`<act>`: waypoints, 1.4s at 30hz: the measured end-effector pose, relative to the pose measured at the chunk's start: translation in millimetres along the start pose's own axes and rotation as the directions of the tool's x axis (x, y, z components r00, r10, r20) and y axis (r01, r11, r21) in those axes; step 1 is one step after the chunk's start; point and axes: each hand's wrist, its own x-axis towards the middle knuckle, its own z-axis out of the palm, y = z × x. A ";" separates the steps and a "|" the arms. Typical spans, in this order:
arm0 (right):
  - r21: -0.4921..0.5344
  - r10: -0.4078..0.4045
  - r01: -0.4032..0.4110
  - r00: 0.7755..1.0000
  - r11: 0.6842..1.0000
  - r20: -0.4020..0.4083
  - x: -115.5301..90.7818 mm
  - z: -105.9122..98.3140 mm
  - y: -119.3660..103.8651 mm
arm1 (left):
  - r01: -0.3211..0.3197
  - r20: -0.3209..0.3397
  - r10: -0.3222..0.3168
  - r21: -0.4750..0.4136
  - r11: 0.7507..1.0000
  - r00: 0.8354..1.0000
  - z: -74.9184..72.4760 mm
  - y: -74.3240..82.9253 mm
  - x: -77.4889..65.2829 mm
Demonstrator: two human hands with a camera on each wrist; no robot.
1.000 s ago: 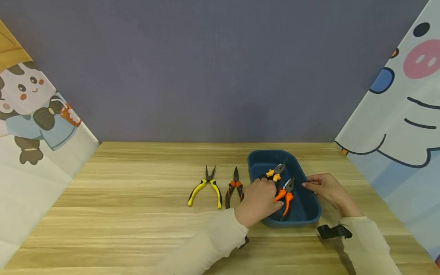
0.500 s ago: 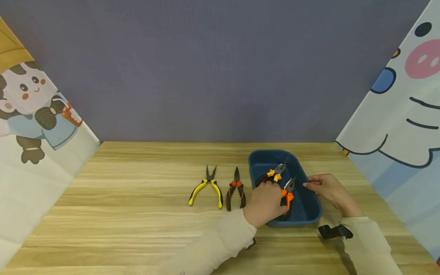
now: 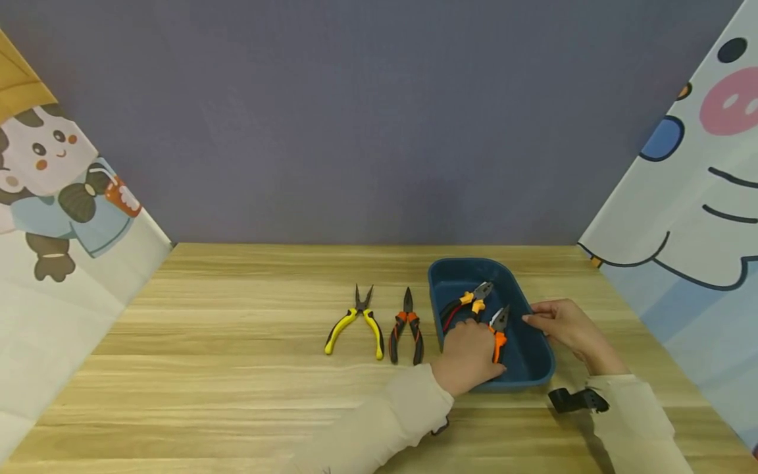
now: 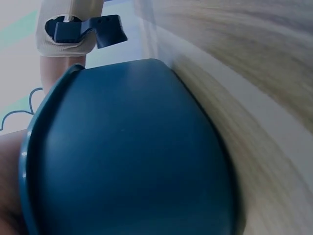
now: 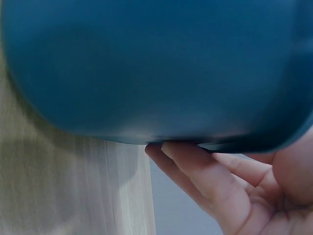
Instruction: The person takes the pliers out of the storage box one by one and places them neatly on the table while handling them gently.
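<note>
Blue bin (image 3: 526, 361) stands on wooden table (image 3: 237, 342), grey wall (image 3: 379, 125) beyond, right hand (image 3: 565, 329) pinching it, left hand's (image 3: 469, 355) grasp hidden.

On the wood-grain table (image 3: 237, 342) lie yellow-and-black pliers (image 3: 361, 307), orange-and-black pliers (image 3: 407, 316) just beside them, and a blue bin (image 3: 524, 352).

Table (image 3: 225, 395): bin (image 3: 524, 355) stood at right | leftmost pliers (image 3: 361, 309), then second pliers (image 3: 407, 317), lay left of bin | third pliers (image 3: 481, 292) lay inside, behind fourth pliers (image 3: 500, 322) | left hand (image 3: 469, 355) was at near-left, right hand (image 3: 559, 326) at right rim
</note>
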 end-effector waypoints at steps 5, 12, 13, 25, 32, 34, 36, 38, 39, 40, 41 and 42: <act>0.012 0.003 -0.003 1.000 1.000 0.002 0.2 -0.4 1.0 | 0.018 0.019 -0.018 -0.003 1.000 1.000 1.8 2.2 0.9; 0.017 0.006 -0.007 1.000 1.000 0.006 -0.5 -1.1 0.0 | 0.034 0.034 -0.034 0.001 0.999 0.999 2.5 6.1 3.1; 0.014 0.008 -0.008 1.000 1.000 0.008 -0.5 -1.2 -0.1 | 0.039 0.039 -0.039 -0.001 0.999 0.998 2.9 6.9 3.5; 0.008 0.025 -0.026 1.000 1.000 0.011 -0.8 -2.0 -0.6 | 0.071 0.044 -0.072 0.021 0.997 0.996 5.9 12.9 8.0; 0.012 0.018 -0.018 1.000 1.000 0.009 -0.3 -1.4 -1.8 | 0.084 0.056 -0.086 0.026 0.996 0.995 4.8 12.9 8.6; 0.018 0.010 -0.010 1.000 1.000 0.011 -0.5 -0.9 -1.9 | 0.077 0.049 -0.079 0.030 0.997 0.996 4.4 12.3 8.5; 0.027 0.006 -0.006 1.000 1.000 0.012 -0.5 -0.4 -2.1 | 0.074 0.045 -0.075 0.030 0.997 0.996 4.3 11.7 8.7; 0.030 0.010 -0.011 1.000 0.999 0.011 -0.8 -0.2 -2.3 | 0.064 0.035 -0.065 0.033 0.997 0.997 3.8 10.6 8.6; 0.027 0.008 -0.008 1.000 1.000 0.011 -1.1 -0.5 -2.2 | 0.059 0.028 -0.060 0.032 0.998 0.998 3.4 9.8 8.6; 0.029 0.008 -0.009 1.000 1.000 0.009 -1.3 -0.3 -2.5 | 0.052 0.024 -0.053 0.032 0.998 0.998 3.0 9.0 8.8; 0.028 0.006 -0.006 1.000 1.000 0.008 -1.4 -0.4 -2.5 | 0.047 0.020 -0.048 0.037 0.998 0.999 2.4 8.1 9.0; 0.028 0.003 -0.003 1.000 1.000 0.007 -1.5 -0.4 -2.4 | 0.041 0.017 -0.042 0.041 0.998 0.999 1.6 7.1 9.0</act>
